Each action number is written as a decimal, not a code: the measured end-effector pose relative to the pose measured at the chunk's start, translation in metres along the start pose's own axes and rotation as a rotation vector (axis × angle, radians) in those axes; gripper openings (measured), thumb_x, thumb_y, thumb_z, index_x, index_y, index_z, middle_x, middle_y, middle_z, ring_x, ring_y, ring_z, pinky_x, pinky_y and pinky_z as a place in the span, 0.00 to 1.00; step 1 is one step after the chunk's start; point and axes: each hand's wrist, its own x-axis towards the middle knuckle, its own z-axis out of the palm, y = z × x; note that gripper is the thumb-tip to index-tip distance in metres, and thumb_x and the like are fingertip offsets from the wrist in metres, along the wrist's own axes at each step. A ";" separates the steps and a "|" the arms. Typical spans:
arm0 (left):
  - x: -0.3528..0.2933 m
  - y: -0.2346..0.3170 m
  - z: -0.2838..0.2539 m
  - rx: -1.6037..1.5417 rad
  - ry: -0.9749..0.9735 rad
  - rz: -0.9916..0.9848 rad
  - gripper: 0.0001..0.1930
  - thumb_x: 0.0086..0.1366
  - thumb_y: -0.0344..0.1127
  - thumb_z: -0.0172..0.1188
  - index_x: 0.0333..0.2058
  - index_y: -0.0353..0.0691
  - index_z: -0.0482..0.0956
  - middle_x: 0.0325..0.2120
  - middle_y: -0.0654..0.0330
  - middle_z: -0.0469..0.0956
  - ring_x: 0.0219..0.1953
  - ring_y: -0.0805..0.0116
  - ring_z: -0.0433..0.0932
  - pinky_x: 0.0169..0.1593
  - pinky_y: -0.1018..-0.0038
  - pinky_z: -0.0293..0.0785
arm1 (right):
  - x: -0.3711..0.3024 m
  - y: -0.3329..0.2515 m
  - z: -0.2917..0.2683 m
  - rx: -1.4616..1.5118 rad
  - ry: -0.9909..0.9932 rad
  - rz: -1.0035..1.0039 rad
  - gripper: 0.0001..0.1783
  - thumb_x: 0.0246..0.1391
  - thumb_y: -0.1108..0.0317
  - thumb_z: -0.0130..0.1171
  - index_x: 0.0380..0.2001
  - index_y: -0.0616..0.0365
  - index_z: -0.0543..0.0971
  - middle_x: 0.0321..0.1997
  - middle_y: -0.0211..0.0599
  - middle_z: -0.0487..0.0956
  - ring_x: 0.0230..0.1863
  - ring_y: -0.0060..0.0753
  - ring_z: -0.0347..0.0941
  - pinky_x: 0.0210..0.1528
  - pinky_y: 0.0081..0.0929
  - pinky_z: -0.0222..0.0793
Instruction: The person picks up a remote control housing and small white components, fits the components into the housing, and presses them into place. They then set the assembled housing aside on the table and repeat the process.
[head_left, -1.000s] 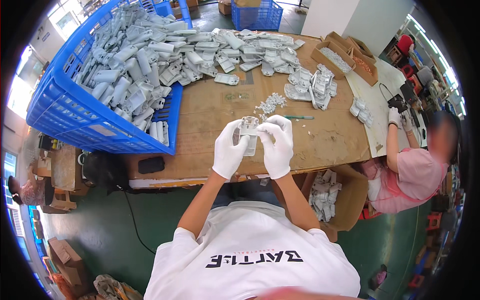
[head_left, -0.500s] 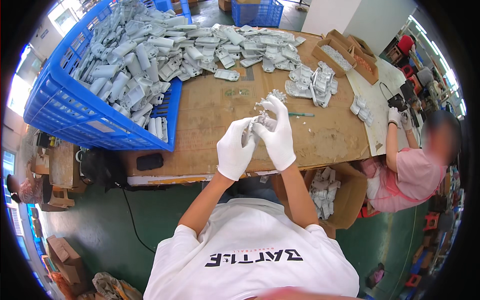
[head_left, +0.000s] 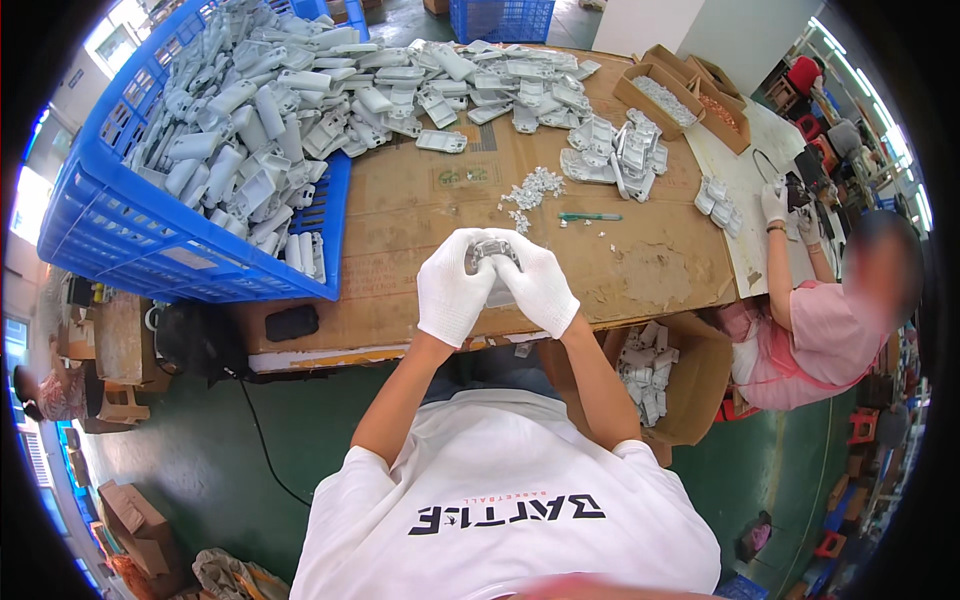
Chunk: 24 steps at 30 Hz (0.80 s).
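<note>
Both my hands in white knit gloves, raised together over the near edge of the cardboard-covered worktable. My left hand and right hand clamp from either side on one small grey moulded plastic part; fingers curled tight round it, thumbs on top, only its upper edge showing between the gloves.

Left of my hands: big blue plastic crate, tipped, packed with pale grey plastic housings that spill across the far side of the table. Just beyond my hands, a small heap of white plastic bits, and beside it a green pen lying flat. Farther right, a cluster of grey moulded pieces.

Black phone on the table edge, near my left elbow. Open brown cardboard box on the floor at my right, grey parts inside.

Another person in a pink top sits at the right end, gloved hands on their own work.
</note>
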 end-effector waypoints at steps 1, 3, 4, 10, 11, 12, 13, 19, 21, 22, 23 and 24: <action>-0.001 0.001 0.000 0.016 -0.001 -0.013 0.12 0.57 0.26 0.60 0.41 0.37 0.79 0.32 0.53 0.82 0.35 0.65 0.82 0.42 0.73 0.76 | -0.001 0.000 0.000 0.004 0.005 -0.013 0.17 0.60 0.72 0.49 0.52 0.62 0.75 0.41 0.49 0.83 0.43 0.41 0.82 0.46 0.30 0.74; 0.000 -0.001 -0.001 -0.009 0.008 -0.015 0.12 0.57 0.26 0.60 0.41 0.37 0.79 0.32 0.53 0.82 0.36 0.65 0.82 0.43 0.73 0.76 | -0.002 0.000 -0.001 0.168 -0.018 0.021 0.18 0.60 0.72 0.50 0.52 0.63 0.75 0.41 0.47 0.83 0.41 0.36 0.81 0.45 0.28 0.73; 0.001 -0.001 -0.001 -0.033 0.017 -0.015 0.12 0.57 0.26 0.60 0.42 0.37 0.79 0.32 0.53 0.82 0.36 0.65 0.82 0.43 0.73 0.76 | -0.002 0.000 -0.002 0.333 -0.040 0.052 0.18 0.60 0.72 0.50 0.53 0.63 0.75 0.40 0.44 0.83 0.40 0.31 0.80 0.45 0.26 0.73; -0.003 0.006 0.000 0.003 0.008 -0.003 0.12 0.58 0.26 0.60 0.42 0.36 0.79 0.35 0.53 0.82 0.37 0.64 0.83 0.44 0.73 0.76 | -0.004 0.000 0.002 0.236 0.021 0.148 0.16 0.58 0.75 0.50 0.48 0.68 0.77 0.39 0.35 0.82 0.40 0.20 0.74 0.44 0.22 0.71; -0.002 0.006 -0.001 0.003 0.008 -0.003 0.12 0.58 0.26 0.60 0.42 0.36 0.79 0.35 0.53 0.82 0.37 0.64 0.83 0.44 0.73 0.76 | -0.004 0.000 0.004 0.235 0.021 0.149 0.16 0.58 0.75 0.50 0.48 0.68 0.77 0.39 0.35 0.82 0.40 0.20 0.74 0.44 0.22 0.71; -0.002 0.006 -0.001 -0.020 0.013 0.009 0.12 0.57 0.25 0.60 0.42 0.37 0.79 0.35 0.53 0.82 0.37 0.64 0.83 0.44 0.73 0.76 | -0.004 0.001 0.005 0.227 0.041 0.148 0.15 0.58 0.75 0.50 0.47 0.68 0.77 0.38 0.36 0.82 0.39 0.20 0.74 0.44 0.22 0.71; -0.003 0.006 -0.001 -0.042 0.019 0.020 0.12 0.57 0.25 0.60 0.42 0.37 0.79 0.35 0.53 0.82 0.37 0.63 0.83 0.44 0.73 0.76 | -0.004 0.001 0.006 0.218 0.061 0.147 0.14 0.57 0.75 0.51 0.46 0.68 0.78 0.38 0.36 0.82 0.39 0.20 0.74 0.43 0.21 0.71; -0.004 0.006 -0.003 0.025 0.016 0.007 0.13 0.56 0.24 0.61 0.41 0.37 0.80 0.33 0.54 0.82 0.36 0.62 0.83 0.42 0.72 0.77 | -0.006 -0.001 0.009 0.199 0.066 0.137 0.13 0.56 0.76 0.50 0.44 0.68 0.78 0.36 0.37 0.82 0.38 0.21 0.74 0.42 0.22 0.70; -0.005 0.007 -0.003 0.018 0.033 0.003 0.13 0.56 0.24 0.61 0.41 0.37 0.80 0.33 0.54 0.82 0.36 0.62 0.83 0.42 0.72 0.77 | -0.007 -0.001 0.011 0.205 0.080 0.130 0.13 0.57 0.76 0.50 0.44 0.68 0.78 0.36 0.38 0.82 0.37 0.21 0.74 0.42 0.22 0.70; -0.005 0.007 -0.002 0.011 0.049 -0.001 0.12 0.55 0.24 0.61 0.41 0.37 0.79 0.32 0.54 0.82 0.35 0.62 0.82 0.42 0.72 0.77 | -0.007 -0.002 0.011 0.212 0.095 0.123 0.13 0.57 0.76 0.50 0.44 0.67 0.78 0.36 0.38 0.82 0.37 0.21 0.74 0.43 0.22 0.71; -0.005 0.007 -0.002 0.011 0.050 0.000 0.12 0.55 0.24 0.61 0.41 0.37 0.79 0.32 0.54 0.82 0.35 0.62 0.82 0.42 0.72 0.77 | -0.008 -0.003 0.012 0.212 0.095 0.122 0.13 0.57 0.76 0.50 0.44 0.67 0.78 0.36 0.38 0.82 0.37 0.21 0.74 0.43 0.22 0.71; -0.006 0.007 -0.001 0.000 0.056 0.015 0.12 0.55 0.25 0.61 0.40 0.37 0.80 0.32 0.54 0.82 0.34 0.63 0.82 0.42 0.73 0.76 | -0.009 -0.007 0.012 0.177 0.104 0.127 0.13 0.57 0.76 0.51 0.44 0.67 0.78 0.36 0.39 0.82 0.38 0.21 0.75 0.43 0.23 0.71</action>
